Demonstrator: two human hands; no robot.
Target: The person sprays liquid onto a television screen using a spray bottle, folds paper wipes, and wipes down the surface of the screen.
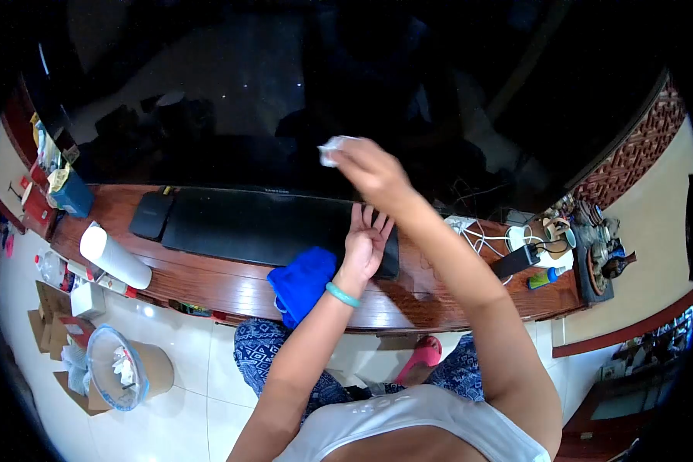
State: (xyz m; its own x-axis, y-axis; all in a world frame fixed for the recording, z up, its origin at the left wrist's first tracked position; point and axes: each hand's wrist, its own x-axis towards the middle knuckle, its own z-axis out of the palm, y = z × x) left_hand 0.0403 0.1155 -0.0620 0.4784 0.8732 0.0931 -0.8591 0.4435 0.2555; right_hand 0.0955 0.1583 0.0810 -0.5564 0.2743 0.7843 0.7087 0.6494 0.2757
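Note:
My right hand (373, 173) is raised in front of a large dark TV screen (231, 100). Its fingers are closed on a crumpled white tissue (331, 151), which appears at or near the glass; whether it touches I cannot tell. Lower down, my left hand (368, 245), with a pale green bangle (343, 295) at the wrist, has its fingers stretched and spread over the right part of a long black panel (246, 227). Nothing shows in that hand. A bunched blue cloth (304, 285) lies beside the left wrist, at the front of the wooden cabinet (208, 289).
On the cabinet's left stand a white paper roll (115, 258) and a small black box (152, 214). White cables (481, 237), a black power adapter (516, 262) and a blue-green bottle (545, 279) lie to the right. A lined bin (150, 369) stands on the floor.

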